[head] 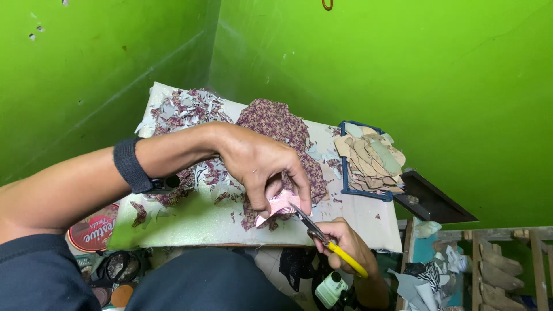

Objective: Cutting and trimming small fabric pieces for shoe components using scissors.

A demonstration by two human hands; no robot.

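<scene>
Two hands are all I am working with, and both are busy at the near edge of the white board (pixel 190 222). Closest to me, my right hand (pixel 348 245) is clenched around yellow-handled scissors (pixel 328 242), their blades angled up and left into a small pink piece (pixel 280 203). My left hand (pixel 262 164), wearing a dark wristband (pixel 131 164), pinches that pink piece between thumb and fingers, holding it just above the board's near edge, over a scrap of patterned maroon fabric (pixel 282 129). Below the board, I see a round red tin lid (pixel 92 230) at the left and a wooden rack (pixel 507 270) of pale shapes at the right. Farther out, the board's bare stretch lies at its near left; maroon and grey offcuts (pixel 187 112) cover the far left corner. At the far right edge sits a blue-rimmed tray (pixel 344 167) piled with tan and pale-green cut pieces (pixel 371 158). Beyond, green walls (pixel 374 63) meet in a corner right behind the board, leaving little room past its far edge.
</scene>
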